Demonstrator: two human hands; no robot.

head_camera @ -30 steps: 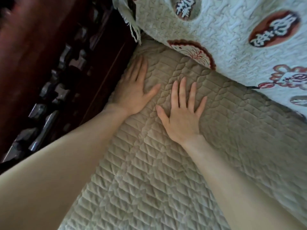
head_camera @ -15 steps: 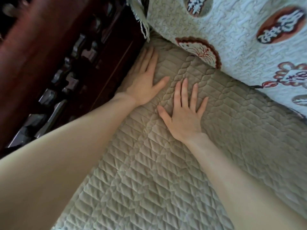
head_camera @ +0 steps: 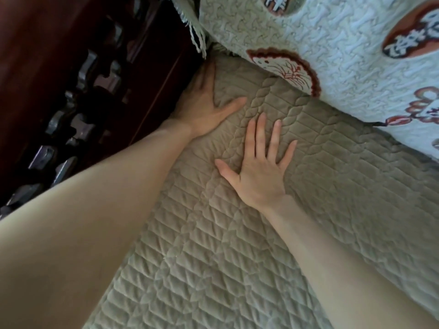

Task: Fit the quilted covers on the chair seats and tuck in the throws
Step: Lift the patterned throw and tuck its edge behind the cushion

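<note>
We see the olive quilted cover (head_camera: pixel 213 233) spread over the seat, lying under both of our hands. Our left hand (head_camera: pixel 204 108) lies at the cover's far left edge, its fingers straight and reaching into the shadowed seam beside the dark carved wooden armrest (head_camera: pixel 83 79), its thumb splayed out on the quilting; the fingertips are too dim to make out. Our right hand (head_camera: pixel 259 167) rests flat on the cover just beside it, palm down, fingers spread wide, gripping nothing. We count one cover, one pale patterned throw (head_camera: pixel 332 55) and two hands. The throw hangs over the seat's back edge, overlapping the cover, its fringe (head_camera: pixel 192 32) dangling near our left fingers.
</note>
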